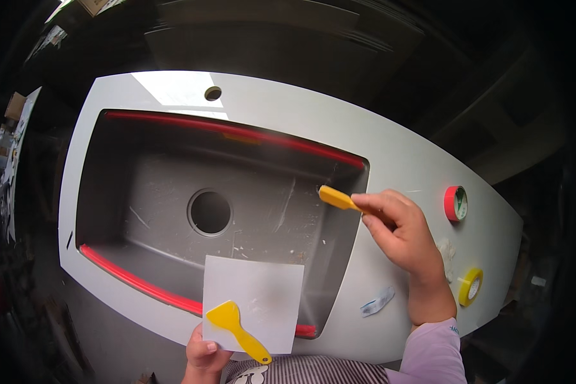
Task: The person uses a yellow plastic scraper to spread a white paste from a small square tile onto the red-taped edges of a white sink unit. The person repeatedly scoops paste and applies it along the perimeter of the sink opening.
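Observation:
A grey sink [163,173] is set into a white countertop [390,147], with strips of red tape [137,282] along its long edges. My right hand [400,230] pinches a yellow-orange scraper [336,198] over the sink's right wall, near the rim. Whether its blade touches the wall I cannot tell. At the near side, my left hand [205,351] grips a square white board [262,278] by its lower left corner, thumb on top. Across that board lies a second yellow scraper [227,317], its handle pointing toward me. Pale flecks and streaks mark the sink floor around the round drain hole [210,212].
On the countertop's right part stand a roll of red tape [456,203] and a roll of yellow tape [471,287]. A crumpled whitish-blue scrap [377,302] lies nearer me. A small round hole [212,93] pierces the far rim.

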Available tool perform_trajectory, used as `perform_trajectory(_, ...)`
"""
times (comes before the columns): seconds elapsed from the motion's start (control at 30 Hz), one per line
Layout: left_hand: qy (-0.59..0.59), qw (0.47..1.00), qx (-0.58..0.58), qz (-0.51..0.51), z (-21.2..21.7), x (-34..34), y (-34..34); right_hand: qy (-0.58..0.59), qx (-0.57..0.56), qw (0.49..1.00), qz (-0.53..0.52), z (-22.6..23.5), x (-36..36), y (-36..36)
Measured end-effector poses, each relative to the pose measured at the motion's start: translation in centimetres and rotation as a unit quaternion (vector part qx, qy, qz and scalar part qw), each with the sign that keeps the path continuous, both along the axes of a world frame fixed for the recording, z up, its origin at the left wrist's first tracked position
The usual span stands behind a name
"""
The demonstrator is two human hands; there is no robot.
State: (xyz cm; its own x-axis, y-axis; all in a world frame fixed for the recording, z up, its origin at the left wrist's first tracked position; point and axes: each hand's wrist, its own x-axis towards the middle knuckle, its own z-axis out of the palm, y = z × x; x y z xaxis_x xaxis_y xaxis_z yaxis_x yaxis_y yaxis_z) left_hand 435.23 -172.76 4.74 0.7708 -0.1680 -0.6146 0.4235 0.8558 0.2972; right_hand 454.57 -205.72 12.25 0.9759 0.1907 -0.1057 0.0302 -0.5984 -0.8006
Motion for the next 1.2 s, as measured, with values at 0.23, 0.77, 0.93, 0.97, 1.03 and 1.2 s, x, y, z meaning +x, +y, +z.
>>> perform_trajectory(0.23, -0.022, 1.0, -0.017, -0.004, -0.2, -0.9, 0.5, 0.093, 0.115, 0.987, 0.065, 0.9, -3.3, 1.2)
perform_trajectory(0.77, -0.071, 0.997, 0.021, -0.027, 2.5, -0.5, -0.5, 0.109, 0.101, 0.982, 0.116, 0.1, -9.2, 4.4)
perform_trajectory(0.93, -0.097, 0.994, 0.038, -0.033, 3.6, -0.6, -0.8, 0.009, 0.1, 0.987, 0.124, -0.1, -10.3, 5.2)
perform_trajectory(0.97, -0.097, 0.994, 0.038, -0.04, 3.6, -0.8, -0.7, -0.012, 0.09, 0.987, 0.129, 0.0, -10.4, 5.4)
perform_trajectory(1.03, -0.095, 0.993, 0.041, -0.054, 3.6, -1.0, -0.6, -0.03, 0.082, 0.987, 0.137, 0.5, -10.5, 5.7)
perform_trajectory(1.2, -0.091, 0.992, 0.05, -0.073, 2.9, -2.0, -0.4, -0.056, 0.04, 0.983, 0.17, 1.4, -10.8, 5.9)
